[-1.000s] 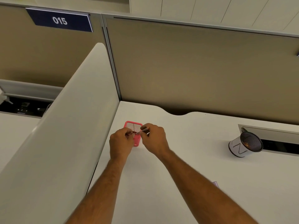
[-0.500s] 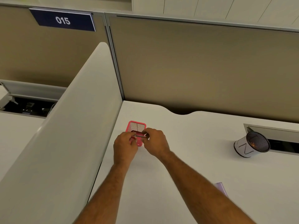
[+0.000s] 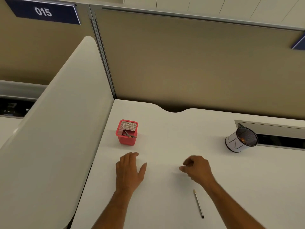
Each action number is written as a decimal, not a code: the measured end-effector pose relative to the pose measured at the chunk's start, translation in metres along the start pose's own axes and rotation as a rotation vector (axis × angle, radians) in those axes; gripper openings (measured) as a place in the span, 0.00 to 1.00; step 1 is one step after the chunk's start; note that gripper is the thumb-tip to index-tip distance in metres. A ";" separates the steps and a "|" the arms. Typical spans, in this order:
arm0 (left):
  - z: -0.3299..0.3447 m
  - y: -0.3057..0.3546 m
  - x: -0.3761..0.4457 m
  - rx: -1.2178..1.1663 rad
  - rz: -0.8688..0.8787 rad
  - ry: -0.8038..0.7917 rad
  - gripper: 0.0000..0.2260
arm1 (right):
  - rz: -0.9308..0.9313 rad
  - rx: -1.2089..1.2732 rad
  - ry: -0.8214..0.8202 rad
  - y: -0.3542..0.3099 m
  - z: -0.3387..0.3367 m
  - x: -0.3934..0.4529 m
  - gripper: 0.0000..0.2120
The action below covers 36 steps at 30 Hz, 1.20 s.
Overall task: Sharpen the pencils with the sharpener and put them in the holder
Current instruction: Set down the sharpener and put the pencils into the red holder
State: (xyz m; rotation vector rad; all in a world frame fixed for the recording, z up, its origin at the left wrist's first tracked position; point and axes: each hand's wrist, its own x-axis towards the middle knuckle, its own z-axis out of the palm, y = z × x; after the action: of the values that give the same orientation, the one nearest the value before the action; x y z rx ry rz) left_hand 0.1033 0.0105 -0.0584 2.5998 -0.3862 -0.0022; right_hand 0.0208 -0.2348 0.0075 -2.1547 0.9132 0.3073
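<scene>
A: Hovering over desk (image 3: 165, 204), both hands empty. Left hand (image 3: 128, 171) flat, fingers spread wide, palm down. Right hand (image 3: 197, 169) loosely curled, fingertips near thumb, gripping nothing.

B: Pencils?

A: One pencil (image 3: 198, 203) flat on desk, just beside right forearm, tip pointing away. More in red holder (image 3: 126, 132), leaning, tips near front rim. Can't count them.

B: Sharpener?

A: Can't tell. Not made out anywhere.

B: Room to move?

A: Bare desk between hands, and between left hand and holder. Holder near left edge, close to white divider (image 3: 54, 129). Tan panel (image 3: 198, 66) closing off the back, notch in desk edge there.

B: Obstacles?

A: Mesh cup (image 3: 239, 141) tipped on its side far right, mouth facing the camera, against cable slot (image 3: 272, 129). Well apart from both hands. Sign 015 (image 3: 43, 11) up on left panel.
</scene>
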 end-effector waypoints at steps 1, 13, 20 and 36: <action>0.008 0.000 -0.005 0.048 0.025 -0.032 0.23 | 0.051 -0.014 -0.007 0.014 -0.005 -0.004 0.10; 0.047 -0.006 -0.033 0.341 0.107 -0.325 0.40 | 0.284 -0.288 -0.150 0.075 0.010 -0.031 0.18; 0.048 -0.005 -0.035 0.357 0.104 -0.334 0.40 | 0.312 -0.062 -0.218 0.072 0.010 -0.020 0.09; 0.043 0.003 -0.035 0.331 0.070 -0.314 0.42 | -0.403 0.358 0.056 -0.135 0.019 0.005 0.06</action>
State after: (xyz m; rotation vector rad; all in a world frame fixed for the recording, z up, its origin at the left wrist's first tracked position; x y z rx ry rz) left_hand 0.0657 -0.0036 -0.0964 2.9156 -0.6367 -0.3535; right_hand 0.1191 -0.1621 0.0674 -1.9589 0.4975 -0.1111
